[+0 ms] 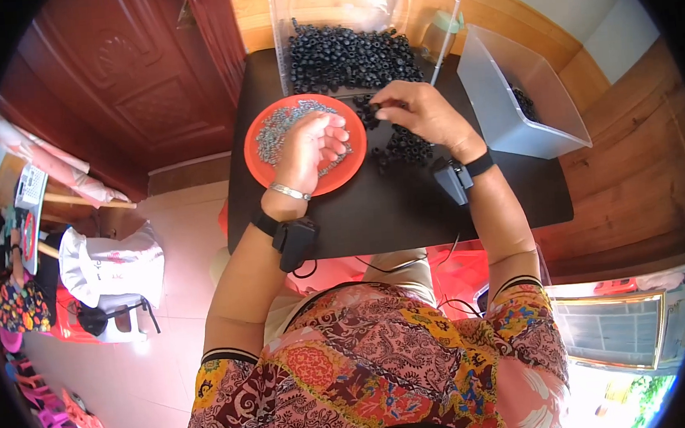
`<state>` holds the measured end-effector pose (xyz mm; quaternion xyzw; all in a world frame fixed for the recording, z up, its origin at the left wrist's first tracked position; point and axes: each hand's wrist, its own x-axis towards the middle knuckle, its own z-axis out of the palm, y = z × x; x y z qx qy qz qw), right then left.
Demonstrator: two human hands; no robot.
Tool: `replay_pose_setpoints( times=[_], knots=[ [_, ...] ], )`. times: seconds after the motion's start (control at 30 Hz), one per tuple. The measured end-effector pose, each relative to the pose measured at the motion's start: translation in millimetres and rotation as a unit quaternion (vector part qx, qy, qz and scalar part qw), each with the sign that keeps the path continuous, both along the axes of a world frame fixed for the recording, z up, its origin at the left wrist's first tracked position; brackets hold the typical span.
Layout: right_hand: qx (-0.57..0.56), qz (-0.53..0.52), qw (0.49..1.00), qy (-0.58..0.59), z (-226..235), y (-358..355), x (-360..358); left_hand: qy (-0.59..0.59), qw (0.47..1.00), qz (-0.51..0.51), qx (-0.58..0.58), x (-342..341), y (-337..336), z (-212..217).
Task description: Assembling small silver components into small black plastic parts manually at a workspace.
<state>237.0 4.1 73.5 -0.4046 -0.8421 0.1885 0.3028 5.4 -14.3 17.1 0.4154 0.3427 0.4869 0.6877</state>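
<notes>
Left hand (pixel 307 153) is held over silver metal parts (pixel 273 136) in red plate (pixel 254 158), fingers half curled; right hand (pixel 428 114) is poised, fingertips near thumb, loose black parts (pixel 409 147) just beside; whether anything is clamped cannot be told.

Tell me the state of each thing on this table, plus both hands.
Red dish: holding small silvery pieces.
Left hand: open, fingers loosely curled, above dish.
Right hand: fingertips together; grip unclear.
Back bin: partly filled with black pieces.
Right bin: open, some black pieces inside.
Loose black pieces: heaped on table.
</notes>
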Motion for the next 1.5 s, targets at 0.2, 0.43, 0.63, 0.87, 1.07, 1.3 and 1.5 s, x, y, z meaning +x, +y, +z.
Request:
replay_pose_setpoints(
  times=[0.2,0.43,0.63,0.87,1.07,1.3,1.5],
  knots=[
    [0.154,0.092,0.984,-0.014,3.6,5.5,-60.9,-0.057,0.998,0.011,0.002,-0.8,3.6,-2.9],
    [0.096,0.084,0.987,0.102,-12.2,4.7,-63.7,-0.072,0.997,0.026,0.016,-0.1,1.5,-0.2],
    [0.055,0.107,0.977,0.177,-24.2,4.1,-69.1,-0.133,0.990,0.017,0.036,-2.3,-1.9,3.2],
    [0.103,0.096,0.974,0.180,-29.5,8.7,-68.3,-0.102,0.994,-0.004,0.024,-6.7,6.3,-6.5],
    [0.148,0.045,0.976,0.157,-20.3,-1.7,-73.5,-0.149,0.988,0.009,0.040,-6.1,8.6,-11.2],
    [0.106,0.033,0.978,0.177,-16.2,-8.3,-73.9,-0.175,0.984,-0.025,0.040,-9.7,6.9,-11.1],
    [0.136,0.027,0.976,0.167,-20.3,-6.3,-73.0,-0.165,0.986,-0.015,0.018,-7.2,1.8,-2.8]
  ],
)
